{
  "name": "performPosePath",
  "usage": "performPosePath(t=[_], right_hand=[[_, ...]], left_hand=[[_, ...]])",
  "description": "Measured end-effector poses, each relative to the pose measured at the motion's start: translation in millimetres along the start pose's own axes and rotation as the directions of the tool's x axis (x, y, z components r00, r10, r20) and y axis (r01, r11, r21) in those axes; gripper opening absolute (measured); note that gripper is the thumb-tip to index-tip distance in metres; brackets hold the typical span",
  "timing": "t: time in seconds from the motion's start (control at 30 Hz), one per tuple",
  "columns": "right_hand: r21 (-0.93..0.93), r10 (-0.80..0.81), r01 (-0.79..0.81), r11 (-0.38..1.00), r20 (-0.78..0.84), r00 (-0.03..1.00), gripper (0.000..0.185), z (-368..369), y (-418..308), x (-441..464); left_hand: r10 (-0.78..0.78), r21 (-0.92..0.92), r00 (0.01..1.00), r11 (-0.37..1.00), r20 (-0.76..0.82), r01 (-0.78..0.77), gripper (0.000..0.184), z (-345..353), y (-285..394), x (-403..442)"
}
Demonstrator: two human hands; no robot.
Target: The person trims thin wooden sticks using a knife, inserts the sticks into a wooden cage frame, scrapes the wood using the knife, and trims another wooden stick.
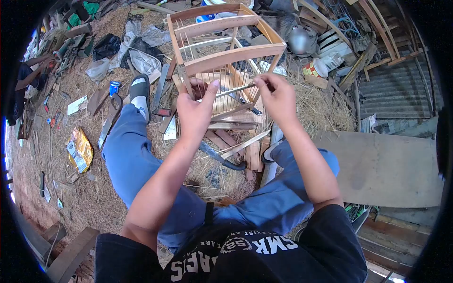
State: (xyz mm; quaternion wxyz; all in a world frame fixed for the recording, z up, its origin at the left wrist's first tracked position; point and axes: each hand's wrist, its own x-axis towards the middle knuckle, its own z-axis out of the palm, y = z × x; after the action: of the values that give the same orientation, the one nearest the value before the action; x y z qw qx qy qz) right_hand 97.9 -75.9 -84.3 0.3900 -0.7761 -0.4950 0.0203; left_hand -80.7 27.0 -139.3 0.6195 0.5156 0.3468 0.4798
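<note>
Across the near side of the wooden cage [234, 57], the right hand [277, 96] pinches a thin slat [237, 90]; the left hand [196, 101] curls by the cage's near left post [187, 82], its exact grip unclear. Even support at both ends should limit bending.

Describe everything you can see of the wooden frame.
The wooden frame is open and box-shaped, apparently bare brown wood, with curved crosspieces on top and thin bars on the near side. It sits ahead, amid wood scraps. The left hand is at its near left post; the right hand pinches a thin strip across its front.
</note>
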Motion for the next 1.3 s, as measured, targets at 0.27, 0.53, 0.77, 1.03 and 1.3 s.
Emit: performPosePath(t=[0.27, 0.53, 0.77, 1.03, 1.3], right_hand=[[0.07, -0.06, 0.07, 0.995, -0.133, 0.989, 0.017, -22.4, -6.2, 5.4], [-0.22, 0.289, -0.238, 0.946, 0.238, 0.927, 0.034, -37.7, 26.4, 3.3], [0.14, 0.168, -0.212, 0.967, 0.27, 0.948, 0.057, -5.0, 56.4, 4.6], [0.389, 0.163, -0.238, 0.89, 0.217, 0.962, 0.05, 3.5, 40.7, 4.6], [0.623, 0.322, -0.285, 0.728, 0.056, 0.945, 0.033, -7.3, 68.8, 14.8]], left_hand=[[-0.051, 0.032, 0.998, 0.998, 0.022, 0.05, 0.031, -3.6, -1.6, -0.2], [0.006, -0.01, 1.0, 1.0, -0.016, -0.006, 0.044, -4.9, -8.6, -2.9], [-0.011, 0.11, 0.999, 0.994, -0.038, 0.015, 0.048, -2.5, -32.4, -14.3], [-0.07, 0.109, 0.996, 0.991, -0.061, 0.076, 0.045, -3.7, -11.5, 3.1], [0.015, -0.049, 0.999, 0.999, -0.045, -0.017, 0.033, -11.5, 25.3, 18.9]])
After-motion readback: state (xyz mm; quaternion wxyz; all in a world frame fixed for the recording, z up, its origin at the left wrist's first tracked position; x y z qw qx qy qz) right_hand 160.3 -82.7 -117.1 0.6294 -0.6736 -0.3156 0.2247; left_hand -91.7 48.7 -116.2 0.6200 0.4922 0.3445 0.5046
